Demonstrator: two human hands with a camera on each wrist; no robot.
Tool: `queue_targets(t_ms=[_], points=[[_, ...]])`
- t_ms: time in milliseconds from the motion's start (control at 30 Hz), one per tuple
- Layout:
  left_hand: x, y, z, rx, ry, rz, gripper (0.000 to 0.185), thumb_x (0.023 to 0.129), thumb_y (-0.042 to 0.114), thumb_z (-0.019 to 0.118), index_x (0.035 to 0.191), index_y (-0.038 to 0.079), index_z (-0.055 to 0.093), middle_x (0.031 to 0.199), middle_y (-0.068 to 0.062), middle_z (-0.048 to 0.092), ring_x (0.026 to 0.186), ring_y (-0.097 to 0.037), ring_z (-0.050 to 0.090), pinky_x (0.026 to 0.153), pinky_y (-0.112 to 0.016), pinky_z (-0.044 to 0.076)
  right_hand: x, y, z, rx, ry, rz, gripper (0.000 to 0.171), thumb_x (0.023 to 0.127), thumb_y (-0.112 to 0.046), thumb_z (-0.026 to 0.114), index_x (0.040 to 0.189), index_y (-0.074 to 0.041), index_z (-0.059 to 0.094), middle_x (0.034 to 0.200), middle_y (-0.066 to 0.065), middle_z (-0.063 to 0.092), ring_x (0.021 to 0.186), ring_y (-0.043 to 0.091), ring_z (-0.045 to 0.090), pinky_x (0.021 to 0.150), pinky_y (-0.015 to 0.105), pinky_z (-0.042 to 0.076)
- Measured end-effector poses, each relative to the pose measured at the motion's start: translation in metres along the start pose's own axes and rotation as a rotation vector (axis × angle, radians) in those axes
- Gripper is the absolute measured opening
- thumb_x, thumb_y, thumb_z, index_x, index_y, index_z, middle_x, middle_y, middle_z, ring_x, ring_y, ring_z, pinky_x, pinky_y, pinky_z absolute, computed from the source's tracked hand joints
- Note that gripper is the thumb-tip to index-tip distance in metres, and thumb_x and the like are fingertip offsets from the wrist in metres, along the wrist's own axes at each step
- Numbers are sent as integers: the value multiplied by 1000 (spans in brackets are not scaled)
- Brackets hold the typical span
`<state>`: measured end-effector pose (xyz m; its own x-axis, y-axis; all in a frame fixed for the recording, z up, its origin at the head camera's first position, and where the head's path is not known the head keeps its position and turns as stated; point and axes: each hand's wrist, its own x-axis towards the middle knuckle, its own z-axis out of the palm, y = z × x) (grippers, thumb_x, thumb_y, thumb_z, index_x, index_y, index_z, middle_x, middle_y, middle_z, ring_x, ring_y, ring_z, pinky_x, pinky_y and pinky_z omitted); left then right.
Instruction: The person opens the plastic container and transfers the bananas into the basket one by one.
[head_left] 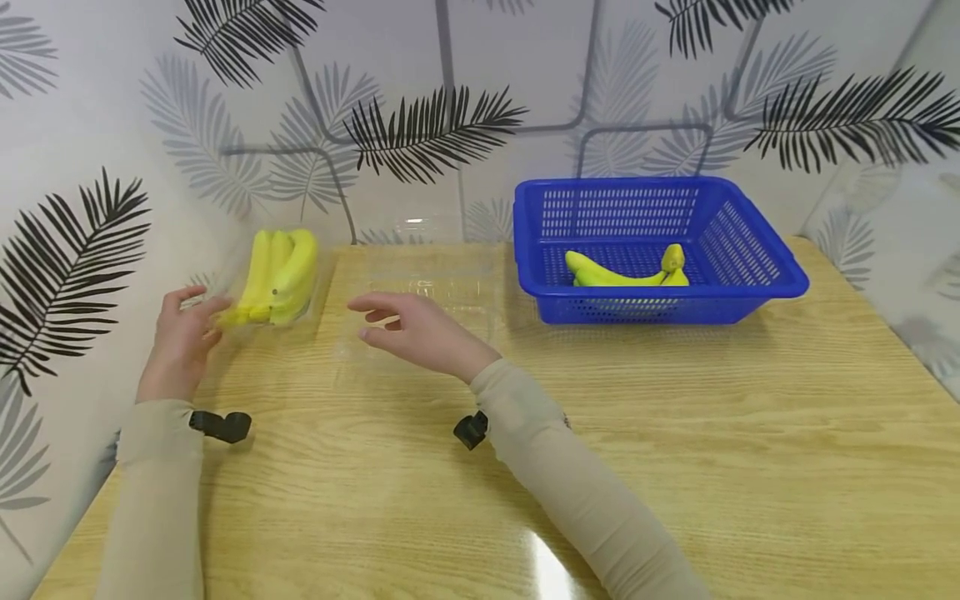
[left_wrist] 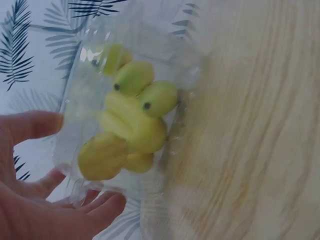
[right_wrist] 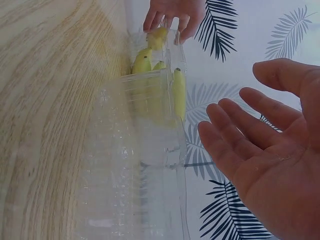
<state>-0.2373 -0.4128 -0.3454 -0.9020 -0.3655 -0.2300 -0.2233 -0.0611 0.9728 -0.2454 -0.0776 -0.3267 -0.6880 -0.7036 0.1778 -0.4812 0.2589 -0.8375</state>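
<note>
A: Where is the bunch of bananas (head_left: pixel 276 275)?

B: In a clear plastic box (head_left: pixel 279 293) at the table's (head_left: pixel 675 433) back left, close by the wall.

A: Is the left hand (head_left: pixel 180 337) holding it?

B: Not tight. Its fingers are spread, touching the box's near end. Maybe that keeps the box from sliding.

A: And the right hand (head_left: pixel 420 333)?

B: Open, holding nothing. It hovers by the clear lid (head_left: pixel 427 292), right of the bananas.

A: What else?

B: A blue basket (head_left: pixel 750 287) with more bananas (head_left: pixel 626 268), well apart.
</note>
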Motion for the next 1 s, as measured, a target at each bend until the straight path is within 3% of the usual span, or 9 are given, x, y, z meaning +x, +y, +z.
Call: queue_targets(t_ms=[100,200,300,400,500,633,800,933,1000], points=[[-1,1,-11,85,-122,1,80,95,30,66,157,26,15,162,-3,1,132,-17,28,118,-41,19,-1,1,0,-3,1,4,43,100,-21,59,142,-12,52,142,1,53,122,15,54,100,25,46],[0,1,-23,144,-243,-13,83,98,30,63,159,28,7,163,-3,-3,135,-18,24,115,-45,21,0,3,1,-2,4,2,43,100,-21,59,142,-11,53,141,0,54,121,13,55,99,23,45],[1,0,-32,142,-340,-41,82,100,25,60,159,30,4,162,-2,4,138,-20,21,102,-40,31,0,2,2,1,2,1,43,100,-20,59,141,-11,53,141,1,54,121,15,55,99,23,45],[0,-1,-38,119,-398,-57,80,101,20,57,159,28,3,152,-2,26,139,-23,20,92,-33,39,1,1,4,-3,-1,7,43,99,-17,59,141,-9,53,141,2,54,121,17,55,99,23,46],[-1,-1,-40,110,-425,-52,78,102,17,55,159,24,3,134,8,39,129,-21,32,85,-30,46,3,-2,9,2,-3,22,45,99,-15,60,142,-7,51,142,4,53,120,17,56,97,19,46],[-1,0,-43,110,-433,-51,70,103,20,53,158,23,10,127,11,40,113,-11,40,82,-28,51,8,-8,22,70,-11,46,48,100,-16,58,146,-8,46,147,3,48,123,15,55,94,16,46],[0,0,-44,126,-401,-64,61,101,24,57,151,24,21,129,9,38,114,-14,37,82,-28,53,13,-19,42,195,-6,77,52,102,-19,53,150,-8,39,151,3,43,129,17,50,96,21,46],[0,0,-44,129,-378,-75,66,100,24,59,153,24,20,129,7,38,121,-20,35,81,-29,54,15,-26,55,212,34,111,54,102,-19,51,152,-6,35,151,9,41,133,22,45,103,26,42],[0,1,-44,117,-381,-85,70,100,24,58,156,23,17,129,6,37,128,-25,30,82,-31,55,16,-29,60,215,52,128,55,102,-18,50,152,-5,33,141,13,51,120,19,56,94,25,48]])
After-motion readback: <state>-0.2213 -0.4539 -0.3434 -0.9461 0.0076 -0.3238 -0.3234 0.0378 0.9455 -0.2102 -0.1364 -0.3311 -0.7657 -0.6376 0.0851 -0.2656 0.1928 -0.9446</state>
